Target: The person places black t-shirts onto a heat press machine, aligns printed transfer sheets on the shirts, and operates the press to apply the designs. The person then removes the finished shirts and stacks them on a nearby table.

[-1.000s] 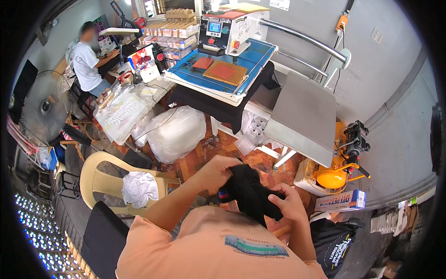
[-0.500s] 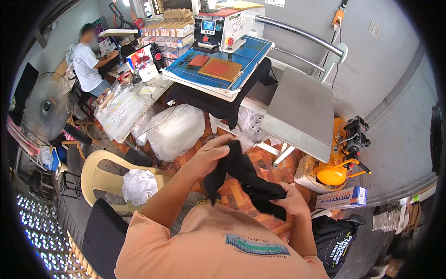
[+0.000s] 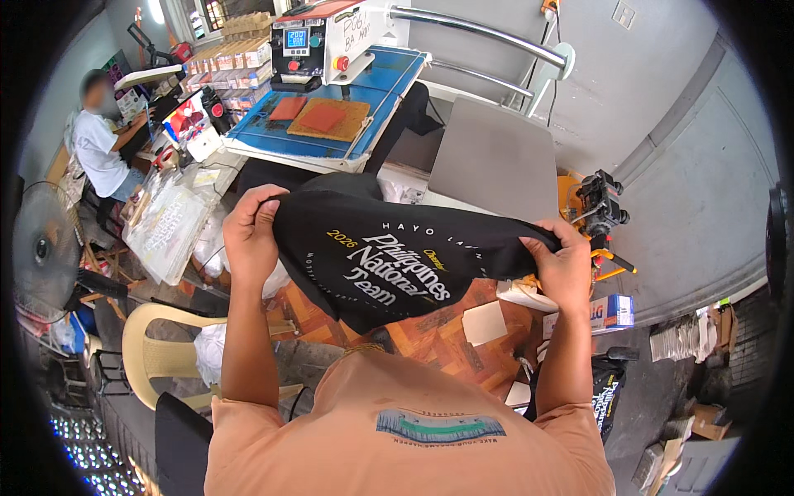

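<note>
A black shirt [image 3: 364, 240] with white and yellow lettering is stretched out in front of me, its printed side facing up. My left hand [image 3: 252, 227] is closed on its upper left edge, thumb on top. On the opposite side my right hand [image 3: 566, 260] pinches the right edge. The cloth sags between them in a wide point, and part of it bunches up behind at the top. Beyond it stands a heat press [image 3: 322, 50] with a blue-covered bed [image 3: 385, 83]. Orange and tan pads [image 3: 331, 120] lie on that bed.
A grey flat plate [image 3: 496, 157] stands right of the press. A cream plastic chair [image 3: 149, 355] holds white cloth at left. Pale sheets [image 3: 484, 324] lie on the wooden floor. A yellow compressor [image 3: 571, 194] and box [image 3: 614, 312] are at right; a person [image 3: 99, 153] sits far left.
The shirt was bunched and dark between my hands; now it is spread wide with its print showing. My hands have moved apart and up. The view has shifted to the right.
</note>
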`<state>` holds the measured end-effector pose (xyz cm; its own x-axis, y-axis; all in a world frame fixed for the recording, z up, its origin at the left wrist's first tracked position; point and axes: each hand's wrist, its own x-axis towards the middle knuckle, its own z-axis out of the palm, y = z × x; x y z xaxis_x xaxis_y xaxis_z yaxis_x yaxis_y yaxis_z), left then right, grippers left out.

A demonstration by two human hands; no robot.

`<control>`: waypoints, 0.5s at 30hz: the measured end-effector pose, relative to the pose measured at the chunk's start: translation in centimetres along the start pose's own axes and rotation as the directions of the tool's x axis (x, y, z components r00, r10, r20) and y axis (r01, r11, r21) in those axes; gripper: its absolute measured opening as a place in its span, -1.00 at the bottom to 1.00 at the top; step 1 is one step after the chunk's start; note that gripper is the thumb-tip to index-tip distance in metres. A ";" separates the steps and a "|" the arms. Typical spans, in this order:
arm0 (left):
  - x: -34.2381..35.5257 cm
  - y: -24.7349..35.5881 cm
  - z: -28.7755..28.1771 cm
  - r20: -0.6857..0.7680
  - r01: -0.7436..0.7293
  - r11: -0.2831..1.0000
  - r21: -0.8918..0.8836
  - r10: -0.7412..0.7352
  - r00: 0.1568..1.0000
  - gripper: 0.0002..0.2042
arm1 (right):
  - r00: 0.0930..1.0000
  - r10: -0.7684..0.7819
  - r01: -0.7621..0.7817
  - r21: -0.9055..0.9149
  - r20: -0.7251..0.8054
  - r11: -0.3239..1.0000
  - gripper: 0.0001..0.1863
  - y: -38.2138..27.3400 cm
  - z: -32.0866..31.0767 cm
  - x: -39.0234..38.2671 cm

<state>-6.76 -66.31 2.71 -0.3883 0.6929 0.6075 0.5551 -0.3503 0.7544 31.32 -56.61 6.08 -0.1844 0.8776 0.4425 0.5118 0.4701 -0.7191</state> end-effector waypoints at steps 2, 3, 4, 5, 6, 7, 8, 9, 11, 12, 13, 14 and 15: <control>1.0 -0.8 0.5 -0.022 0.018 0.996 -0.092 -0.020 1.000 -0.86 | 0.997 0.062 -0.061 -0.020 0.043 0.998 -0.79 0.7 -0.6 1.1; 1.4 -2.0 0.8 -0.030 0.024 0.992 -0.121 -0.028 0.999 -0.87 | 0.997 0.069 -0.070 0.028 0.036 0.997 -0.85 0.6 -0.4 1.5; 1.8 -1.6 1.2 -0.022 0.031 0.997 -0.068 -0.032 0.999 -0.86 | 0.998 0.061 -0.061 -0.015 0.024 0.998 -0.84 0.9 0.2 1.6; 1.9 -1.3 2.0 0.049 0.203 0.958 -0.201 -0.197 0.979 -0.85 | 0.999 0.050 -0.049 -0.057 0.016 0.997 -0.83 1.4 0.7 1.8; 2.0 -0.9 1.8 0.276 0.321 0.923 -0.213 -0.259 0.926 -0.86 | 0.999 0.040 -0.039 -0.090 0.002 0.995 -0.81 2.0 1.3 2.1; 2.2 0.2 1.4 0.534 0.427 0.868 -0.254 -0.242 0.810 -0.88 | 0.979 -0.197 0.187 -0.146 -0.056 0.971 -0.72 2.7 1.8 2.9; 2.6 1.5 0.5 0.766 0.452 0.806 -0.382 0.002 0.643 -0.89 | 0.960 -0.258 0.228 -0.236 -0.108 0.945 -0.68 2.7 2.3 3.3; 3.3 2.9 0.2 0.857 0.357 0.841 -0.406 0.216 0.467 -0.88 | 0.959 -0.249 0.215 -0.227 -0.134 0.950 -0.67 3.3 2.7 3.7; 3.6 4.1 0.6 0.824 0.392 0.729 -0.561 0.448 0.346 -0.89 | 0.959 -0.250 0.238 -0.099 -0.135 0.966 -0.70 4.2 2.8 4.5; 3.9 4.0 0.1 0.821 0.402 0.720 -0.566 0.452 0.347 -0.89 | 0.976 -0.172 0.176 0.019 -0.137 0.984 -0.72 3.8 3.3 5.0; 4.1 3.9 -0.4 0.818 0.412 0.709 -0.572 0.457 0.348 -0.88 | 0.987 -0.092 0.110 0.136 -0.129 0.985 -0.75 3.2 3.8 5.4; 4.3 3.8 -0.7 0.815 0.422 0.699 -0.578 0.464 0.348 -0.88 | 0.994 -0.012 0.040 0.248 -0.111 0.968 -0.77 2.8 4.2 5.8; 4.4 3.9 -0.4 0.803 0.360 0.722 -0.591 0.485 0.346 -0.88 | 0.950 -0.266 0.273 0.020 -0.163 0.962 -0.83 2.2 4.8 6.9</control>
<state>-6.63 -64.85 8.42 0.7258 0.5759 0.3763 -0.1740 -0.3756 0.9103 27.18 -49.08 4.99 -0.1745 0.6934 0.6992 0.4248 0.6936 -0.5818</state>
